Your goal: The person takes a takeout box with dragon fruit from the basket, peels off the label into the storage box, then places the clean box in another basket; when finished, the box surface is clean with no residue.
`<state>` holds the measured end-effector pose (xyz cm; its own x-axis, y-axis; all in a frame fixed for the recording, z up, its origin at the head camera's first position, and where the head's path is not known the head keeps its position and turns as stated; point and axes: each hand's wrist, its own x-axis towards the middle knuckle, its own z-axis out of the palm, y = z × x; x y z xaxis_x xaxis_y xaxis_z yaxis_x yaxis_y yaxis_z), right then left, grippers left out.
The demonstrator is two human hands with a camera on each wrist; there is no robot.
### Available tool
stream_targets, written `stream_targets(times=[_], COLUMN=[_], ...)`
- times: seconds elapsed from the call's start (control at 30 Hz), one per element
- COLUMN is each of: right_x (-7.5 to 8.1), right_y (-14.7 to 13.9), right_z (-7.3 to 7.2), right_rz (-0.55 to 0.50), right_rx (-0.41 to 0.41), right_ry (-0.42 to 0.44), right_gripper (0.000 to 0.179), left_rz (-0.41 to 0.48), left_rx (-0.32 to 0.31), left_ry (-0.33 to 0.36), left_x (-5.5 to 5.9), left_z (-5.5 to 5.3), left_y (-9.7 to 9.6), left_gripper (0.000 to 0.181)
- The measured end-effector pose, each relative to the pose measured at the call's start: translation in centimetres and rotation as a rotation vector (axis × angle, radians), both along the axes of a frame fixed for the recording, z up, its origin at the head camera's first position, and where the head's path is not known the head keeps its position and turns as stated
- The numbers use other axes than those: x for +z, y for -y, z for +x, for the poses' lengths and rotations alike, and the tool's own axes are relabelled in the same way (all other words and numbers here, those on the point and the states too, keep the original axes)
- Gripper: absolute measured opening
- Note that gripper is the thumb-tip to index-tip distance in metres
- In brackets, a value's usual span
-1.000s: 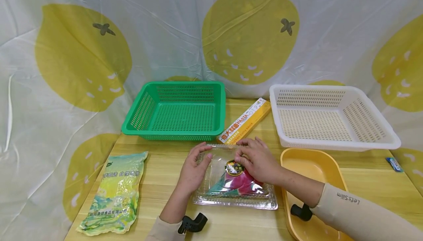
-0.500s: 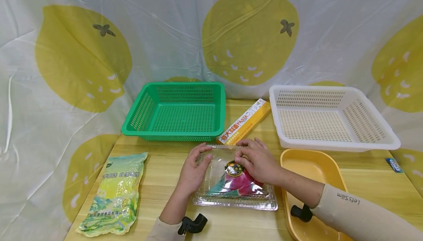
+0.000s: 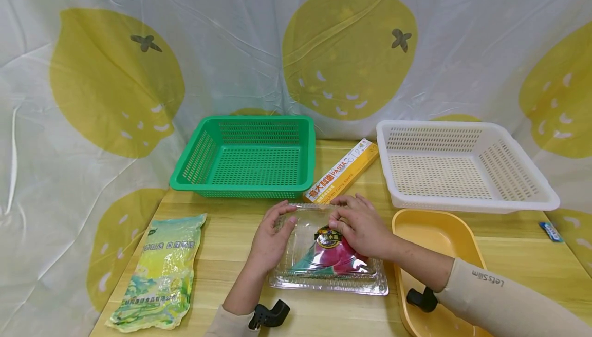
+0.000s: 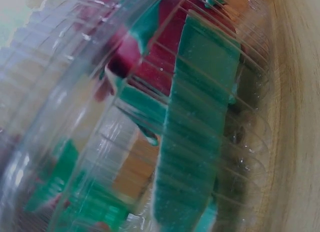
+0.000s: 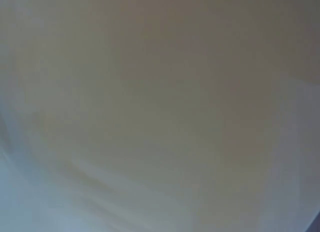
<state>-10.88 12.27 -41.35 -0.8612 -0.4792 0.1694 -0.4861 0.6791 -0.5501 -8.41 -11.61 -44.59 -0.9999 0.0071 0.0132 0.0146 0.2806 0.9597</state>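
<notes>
Lemon-printed curtain (image 3: pixel 222 44) backs your wooden table (image 3: pixel 226 244); on it, the green basket (image 3: pixel 259 193) stands beyond and left of the clear container (image 3: pixel 306 244), which lies in front of you. Your step looks like working the container's far edge — best done with light, even pressure, since thin plastic may buckle. Your left hand (image 3: pixel 273 237) rests at its far left corner, fingers loosely bent, thumb slightly apart; your right hand (image 3: pixel 363 229) curls over its far right part — whether it pinches, I can't tell.
</notes>
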Motion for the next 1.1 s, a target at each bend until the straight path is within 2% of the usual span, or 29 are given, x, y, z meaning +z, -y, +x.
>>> stream_targets(times=[1.1], right_x=[-0.02], right_y=[-0.17], right_z=[-0.01], right_rz=[-0.033], right_rx=[0.009], right_ry=[0.013], right_gripper=[0.018], left_rz=[0.005], left_rx=[0.0], left_ry=[0.01], left_x=[0.22], left_z=[0.07], left_y=[-0.06], left_gripper=[0.026])
